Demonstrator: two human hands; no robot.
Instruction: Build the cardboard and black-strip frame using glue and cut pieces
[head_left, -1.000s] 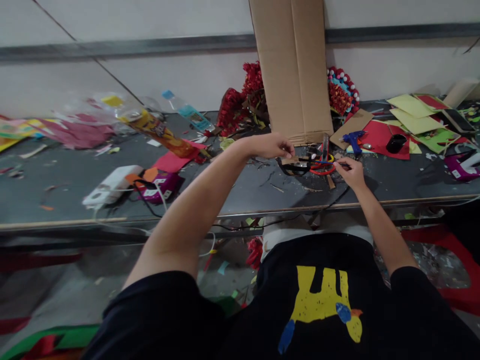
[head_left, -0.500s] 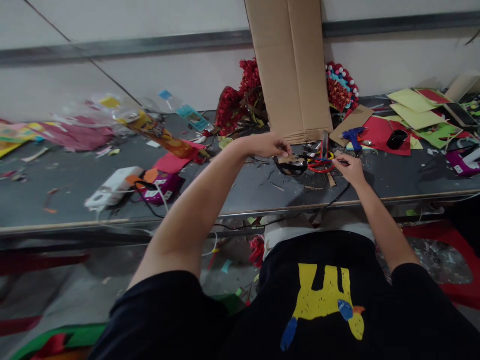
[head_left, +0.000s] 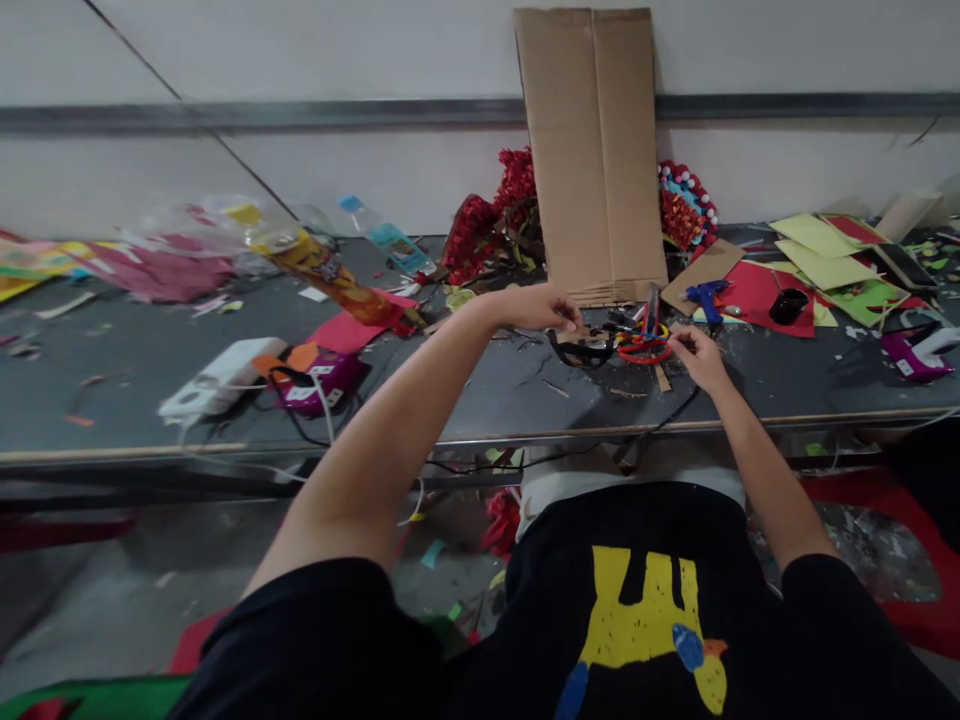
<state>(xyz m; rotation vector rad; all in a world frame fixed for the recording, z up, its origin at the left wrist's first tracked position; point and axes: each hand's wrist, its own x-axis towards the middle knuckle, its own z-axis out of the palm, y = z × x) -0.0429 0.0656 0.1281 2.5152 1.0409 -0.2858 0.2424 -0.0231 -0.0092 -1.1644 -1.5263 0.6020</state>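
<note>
Now revealing the top edge of the tall brown cardboard panel (head_left: pixel 596 160), upper centre; otherwise little advanced. Still keeping left hand (head_left: pixel 550 308) by black curved band (head_left: pixel 590 360), right hand (head_left: pixel 697 354) at red round loop (head_left: pixel 645 358), right of centre; cannot tell either grasp.

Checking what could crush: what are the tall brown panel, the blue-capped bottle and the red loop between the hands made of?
Panel: matte cardboard, by its brown face and crease. Bottle: probably smooth plastic, being translucent. Red loop: evenly coloured, perhaps smooth plastic; too small to tell.
</note>
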